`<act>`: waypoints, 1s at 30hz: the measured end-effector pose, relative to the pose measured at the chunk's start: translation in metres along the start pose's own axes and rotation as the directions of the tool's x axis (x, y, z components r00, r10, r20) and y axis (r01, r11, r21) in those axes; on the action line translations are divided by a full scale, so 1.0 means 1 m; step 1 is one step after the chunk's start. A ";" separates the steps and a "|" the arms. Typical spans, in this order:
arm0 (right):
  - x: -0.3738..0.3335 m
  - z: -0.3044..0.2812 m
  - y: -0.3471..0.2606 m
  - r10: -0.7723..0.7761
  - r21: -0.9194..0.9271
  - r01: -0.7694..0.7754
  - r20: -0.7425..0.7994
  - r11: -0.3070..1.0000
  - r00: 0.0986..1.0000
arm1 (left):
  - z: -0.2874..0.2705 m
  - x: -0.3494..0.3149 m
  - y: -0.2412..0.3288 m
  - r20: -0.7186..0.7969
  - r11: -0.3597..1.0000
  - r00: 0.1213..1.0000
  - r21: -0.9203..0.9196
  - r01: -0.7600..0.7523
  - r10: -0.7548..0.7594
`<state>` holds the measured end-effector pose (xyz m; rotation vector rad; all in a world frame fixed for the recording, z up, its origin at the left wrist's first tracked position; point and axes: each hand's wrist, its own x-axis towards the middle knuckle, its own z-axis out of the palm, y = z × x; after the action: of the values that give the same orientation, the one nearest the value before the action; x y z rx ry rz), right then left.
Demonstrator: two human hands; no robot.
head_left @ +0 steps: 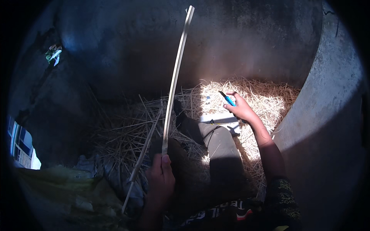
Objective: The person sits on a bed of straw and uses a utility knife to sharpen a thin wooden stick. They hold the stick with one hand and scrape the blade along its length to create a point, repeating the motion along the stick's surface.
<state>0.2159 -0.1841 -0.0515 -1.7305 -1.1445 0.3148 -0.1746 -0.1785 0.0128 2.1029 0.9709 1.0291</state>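
Note:
My left hand (pixel 160 178) is closed round the lower end of a long, pale split bamboo strip (pixel 175 73). The strip rises steeply, its top leaning a little to the right. On the right, my right hand (pixel 241 108) grips a blue utility knife (pixel 229 100) with a dark blade pointing up and left. The knife is well apart from the strip. Sunlight falls on that hand, while the left one is in shade.
Pale shavings (pixel 266 98) cover the floor ahead and to the right. Thin strips (pixel 127 138) lie heaped at left. A white box-like object (pixel 221 120) lies beside my leg (pixel 221 142). Concrete walls (pixel 246 42) stand close around; greenish cloth (pixel 65 188) lies lower left.

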 end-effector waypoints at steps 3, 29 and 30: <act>-0.019 0.031 -0.058 0.072 0.474 -0.219 0.309 0.853 0.948 | -0.047 0.054 -0.019 -0.365 0.903 0.846 0.335 -0.270 0.389; -0.056 0.093 -0.134 0.134 0.921 -0.129 0.085 0.367 0.987 | 0.114 0.095 0.016 -0.475 0.365 0.813 -0.862 -0.353 -0.336; -0.053 0.096 -0.128 0.159 0.945 -0.110 0.062 0.309 0.985 | 0.119 0.086 0.018 -0.429 0.382 0.840 -0.875 -0.296 -0.333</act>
<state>0.0551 -0.1629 -0.0053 -0.7035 -0.5042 0.8665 -0.0323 -0.1414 -0.0014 0.7939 0.3849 1.7021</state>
